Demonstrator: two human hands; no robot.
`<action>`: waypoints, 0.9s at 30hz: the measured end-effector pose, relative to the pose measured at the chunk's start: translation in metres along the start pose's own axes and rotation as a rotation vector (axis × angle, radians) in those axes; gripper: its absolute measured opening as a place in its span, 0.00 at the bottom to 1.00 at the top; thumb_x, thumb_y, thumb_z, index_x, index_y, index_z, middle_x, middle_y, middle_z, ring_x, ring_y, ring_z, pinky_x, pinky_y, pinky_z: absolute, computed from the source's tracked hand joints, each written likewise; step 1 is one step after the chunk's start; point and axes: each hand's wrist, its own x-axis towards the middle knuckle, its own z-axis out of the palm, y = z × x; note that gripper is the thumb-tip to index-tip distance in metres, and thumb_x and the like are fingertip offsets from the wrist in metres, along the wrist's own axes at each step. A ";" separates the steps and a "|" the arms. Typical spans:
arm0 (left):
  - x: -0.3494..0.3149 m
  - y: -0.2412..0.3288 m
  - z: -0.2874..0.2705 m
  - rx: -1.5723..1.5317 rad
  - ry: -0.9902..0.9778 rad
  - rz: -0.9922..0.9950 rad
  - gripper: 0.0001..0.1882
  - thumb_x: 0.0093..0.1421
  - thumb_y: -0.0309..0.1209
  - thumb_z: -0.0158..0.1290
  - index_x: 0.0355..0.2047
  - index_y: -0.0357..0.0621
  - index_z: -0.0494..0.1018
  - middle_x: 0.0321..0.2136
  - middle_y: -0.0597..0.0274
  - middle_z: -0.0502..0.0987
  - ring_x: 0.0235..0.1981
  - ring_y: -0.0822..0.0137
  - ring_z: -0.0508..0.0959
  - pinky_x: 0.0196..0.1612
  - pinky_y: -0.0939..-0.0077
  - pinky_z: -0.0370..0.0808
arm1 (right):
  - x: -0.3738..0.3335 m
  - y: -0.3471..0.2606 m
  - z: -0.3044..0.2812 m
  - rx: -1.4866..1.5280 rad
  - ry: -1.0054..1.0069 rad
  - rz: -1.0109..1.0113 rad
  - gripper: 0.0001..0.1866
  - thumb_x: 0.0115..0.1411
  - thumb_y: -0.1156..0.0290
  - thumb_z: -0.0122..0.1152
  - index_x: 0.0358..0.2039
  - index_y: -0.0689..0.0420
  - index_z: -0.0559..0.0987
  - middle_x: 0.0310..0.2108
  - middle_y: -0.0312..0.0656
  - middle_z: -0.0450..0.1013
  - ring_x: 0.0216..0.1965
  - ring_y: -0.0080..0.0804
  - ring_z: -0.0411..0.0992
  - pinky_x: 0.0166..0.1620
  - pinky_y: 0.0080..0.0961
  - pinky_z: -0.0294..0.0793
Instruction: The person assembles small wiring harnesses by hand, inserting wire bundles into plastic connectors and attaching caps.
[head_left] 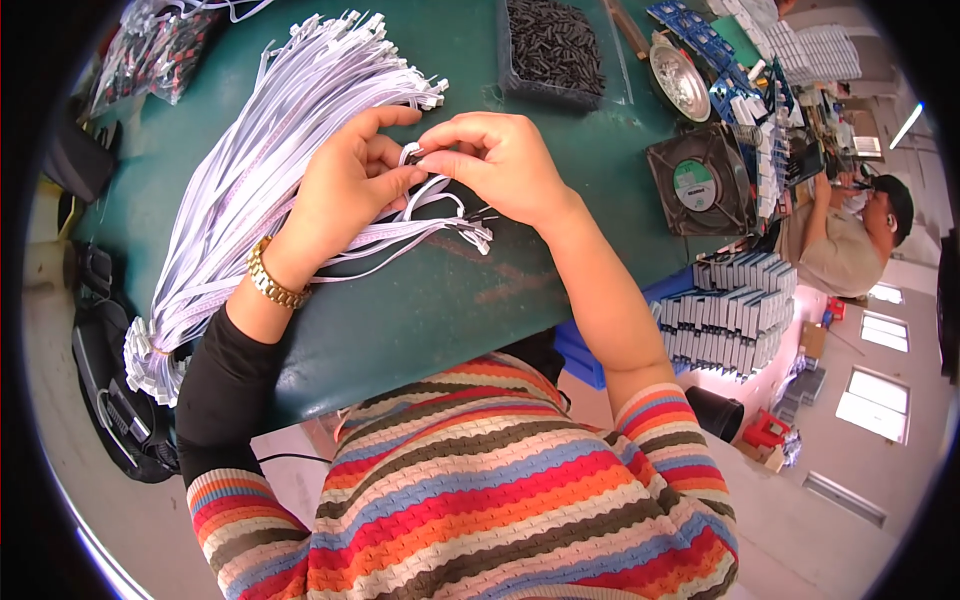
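Left hand (338, 190) and right hand (508, 165), fingertips pinched nearly closed on a white cable (409, 152), above the green table (610, 170), inward of its near edge, cable bundle (255, 150) lying toward its left edge

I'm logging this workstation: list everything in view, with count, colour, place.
Table: one, green, under the hands
Cables: many, white, bundled, left
Cable end: one, white and black, between fingertips
Container: one, clear, table's far side
Small pieces: many, black, inside it
Bowl: one, silver, upper right
Fan: one, black, table's right
Boards: several, blue, upper right
Stacked parts: many, white-blue, right
Bag: one, clear, upper left
Co-worker: one, beige top, far right
Wristband: one, gold, left wrist
Striped top: one, multicoloured, lower centre
Left hand: one, bare, at cable end
Right hand: one, bare, likewise
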 end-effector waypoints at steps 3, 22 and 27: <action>0.001 -0.002 -0.001 -0.014 -0.010 -0.001 0.21 0.57 0.19 0.56 0.51 0.36 0.67 0.24 0.69 0.73 0.22 0.81 0.74 0.25 0.89 0.70 | 0.001 0.003 0.001 0.080 0.018 0.057 0.08 0.53 0.78 0.65 0.34 0.65 0.80 0.27 0.39 0.78 0.27 0.18 0.73 0.32 0.16 0.73; -0.003 -0.002 -0.002 -0.036 -0.020 0.031 0.07 0.57 0.29 0.59 0.33 0.38 0.76 0.22 0.72 0.75 0.21 0.84 0.71 0.25 0.89 0.68 | -0.005 -0.001 0.007 0.010 0.063 -0.104 0.04 0.54 0.77 0.64 0.27 0.63 0.78 0.25 0.38 0.77 0.26 0.19 0.74 0.30 0.17 0.73; -0.004 0.001 -0.001 -0.082 -0.034 0.003 0.07 0.56 0.27 0.59 0.34 0.36 0.78 0.23 0.68 0.78 0.21 0.82 0.72 0.25 0.88 0.70 | -0.004 -0.002 0.006 -0.289 0.132 -0.274 0.06 0.52 0.76 0.65 0.25 0.61 0.75 0.21 0.39 0.72 0.21 0.26 0.70 0.25 0.22 0.68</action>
